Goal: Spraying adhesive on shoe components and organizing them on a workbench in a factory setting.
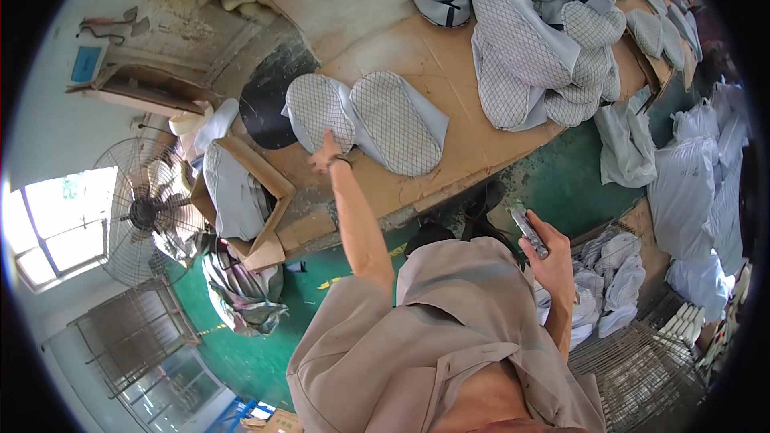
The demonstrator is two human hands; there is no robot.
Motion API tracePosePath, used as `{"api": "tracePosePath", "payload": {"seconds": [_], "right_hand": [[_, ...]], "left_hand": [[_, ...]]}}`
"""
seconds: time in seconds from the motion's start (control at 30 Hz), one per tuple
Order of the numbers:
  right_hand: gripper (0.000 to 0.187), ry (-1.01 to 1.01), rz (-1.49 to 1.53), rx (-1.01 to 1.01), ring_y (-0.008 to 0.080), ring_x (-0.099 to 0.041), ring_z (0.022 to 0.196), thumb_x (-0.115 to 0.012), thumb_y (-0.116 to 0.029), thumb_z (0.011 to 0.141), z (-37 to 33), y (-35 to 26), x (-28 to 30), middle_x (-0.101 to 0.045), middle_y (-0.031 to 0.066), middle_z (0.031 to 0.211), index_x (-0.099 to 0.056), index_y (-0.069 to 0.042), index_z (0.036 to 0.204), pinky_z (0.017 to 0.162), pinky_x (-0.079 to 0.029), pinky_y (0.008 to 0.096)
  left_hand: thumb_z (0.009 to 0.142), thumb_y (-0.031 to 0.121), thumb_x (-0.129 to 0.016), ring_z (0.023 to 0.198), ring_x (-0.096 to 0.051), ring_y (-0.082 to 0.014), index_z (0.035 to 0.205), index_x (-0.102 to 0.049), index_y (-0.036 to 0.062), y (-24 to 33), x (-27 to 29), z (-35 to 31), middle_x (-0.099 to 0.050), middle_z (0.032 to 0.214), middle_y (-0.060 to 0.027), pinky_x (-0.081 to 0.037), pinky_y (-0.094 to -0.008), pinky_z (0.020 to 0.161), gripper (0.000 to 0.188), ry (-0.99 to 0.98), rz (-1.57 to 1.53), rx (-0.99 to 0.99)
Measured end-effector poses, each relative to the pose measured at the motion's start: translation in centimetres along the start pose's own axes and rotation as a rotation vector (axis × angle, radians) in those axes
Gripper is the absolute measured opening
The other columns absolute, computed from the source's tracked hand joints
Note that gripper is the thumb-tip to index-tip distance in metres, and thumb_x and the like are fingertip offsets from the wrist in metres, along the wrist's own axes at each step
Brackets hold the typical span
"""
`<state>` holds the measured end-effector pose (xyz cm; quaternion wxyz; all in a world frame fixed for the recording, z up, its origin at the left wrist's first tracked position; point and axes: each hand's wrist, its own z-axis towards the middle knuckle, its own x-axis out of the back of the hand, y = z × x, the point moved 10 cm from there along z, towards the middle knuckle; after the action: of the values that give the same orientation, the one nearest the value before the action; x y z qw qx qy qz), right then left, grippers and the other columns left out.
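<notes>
My left hand (326, 152) reaches over the cardboard-covered table, fingers stretched out against the lower edge of a grey shoe liner (314, 104) with a diamond-patterned sole. Just right of it lies a matching grey liner (395, 124), sole up, its plain side flap showing. The two lie side by side, touching or overlapping slightly. Away from the table, on the right, my right hand (552, 255) is closed around a small grey handheld tool (529, 232) with a narrow tip; its exact kind is unclear.
A heap of similar liners (529, 40) covers the table's right part. A round black pad (277, 100) sits at the left. Beyond are an open cardboard box (277, 184) and a caged fan (143, 212). White sacks (682, 184) and a wire basket (642, 369) stand right.
</notes>
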<state>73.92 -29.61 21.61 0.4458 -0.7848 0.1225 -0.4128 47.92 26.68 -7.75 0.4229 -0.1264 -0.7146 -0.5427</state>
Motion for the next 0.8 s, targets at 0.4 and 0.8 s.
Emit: {"api": "tracePosePath", "payload": {"seconds": [0.4,0.8], "right_hand": [[0.049,-0.076,-0.108,0.053,0.0374,-0.067,0.091,-0.072,-0.010,0.083,1.6,-2.1,-2.8,-0.069,0.0217,0.106,-0.062,0.002,0.129,0.082,-0.052,0.0379],[0.050,-0.079,-0.042,0.078,0.0219,-0.068,0.082,-0.072,-0.004,0.084,1.6,-7.0,-1.4,-0.070,0.0163,0.100,-0.062,0.002,0.132,0.076,-0.053,0.0316]], "left_hand": [[0.086,-0.010,-0.068,0.113,-0.061,-0.0249,0.139,-0.046,0.0006,22.6,11.5,-14.0,-0.061,0.129,-0.0133,-0.049,-0.0399,0.100,0.058,-0.759,-1.363,-0.196],[0.084,0.001,-0.071,0.117,-0.059,-0.0272,0.142,-0.045,-0.0016,-8.2,-1.6,-26.5,-0.057,0.136,-0.0175,-0.047,-0.0401,0.101,0.064,-0.744,-0.754,0.326]]}}
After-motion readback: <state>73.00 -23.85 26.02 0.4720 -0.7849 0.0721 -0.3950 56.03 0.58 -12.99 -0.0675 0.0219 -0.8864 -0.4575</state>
